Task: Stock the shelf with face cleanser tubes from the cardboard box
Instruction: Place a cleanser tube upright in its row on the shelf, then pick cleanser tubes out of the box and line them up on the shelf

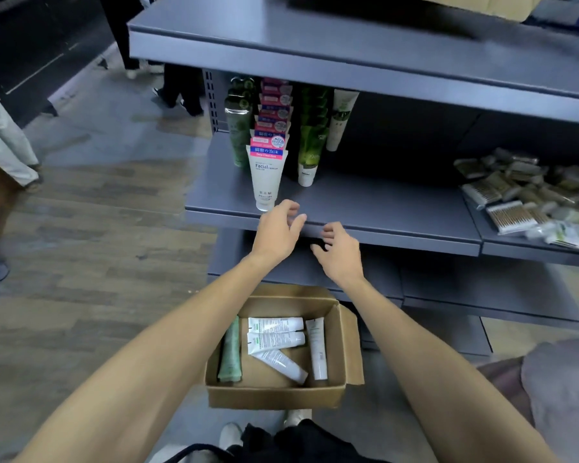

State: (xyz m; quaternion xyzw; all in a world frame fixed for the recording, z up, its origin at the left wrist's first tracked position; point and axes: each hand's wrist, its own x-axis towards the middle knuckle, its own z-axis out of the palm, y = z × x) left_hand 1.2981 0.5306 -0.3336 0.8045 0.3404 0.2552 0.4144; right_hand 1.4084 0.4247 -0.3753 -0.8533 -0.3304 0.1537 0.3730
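A: Where are the tubes?

B: Five are left in the cardboard box (274, 394) on the floor: a green tube (230, 354) along the left wall, two white tubes (276, 325) lying crosswise at the back, a third white tube (281, 362) lying diagonally, and a pale tube (316, 349) along the right wall, long axis front to back.

A: And already stocked?

B: A row of Facial Cleanser tubes (267, 177) stands cap-down on the middle shelf (398, 208), its front tube close to the shelf's lip, with dark green tubes (238, 128) to its left and bright green tubes (310, 145) to its right.

A: The hands?

B: Both are empty, fingers loosely spread. The left hand (278, 228) hovers at the shelf's lip just below the front cleanser tube; the right hand (340, 252) is beside it, slightly lower, in front of the shelf edge.

A: So the next pick?

B: I'd judge it's straight down and back toward the body; the box sits below and between the forearms. The right hand looks nearer the pale tube, the left nearer the green one.

A: Anything else?

B: Packs of cotton swabs (512, 217) are heaped at the shelf's right end, well apart.
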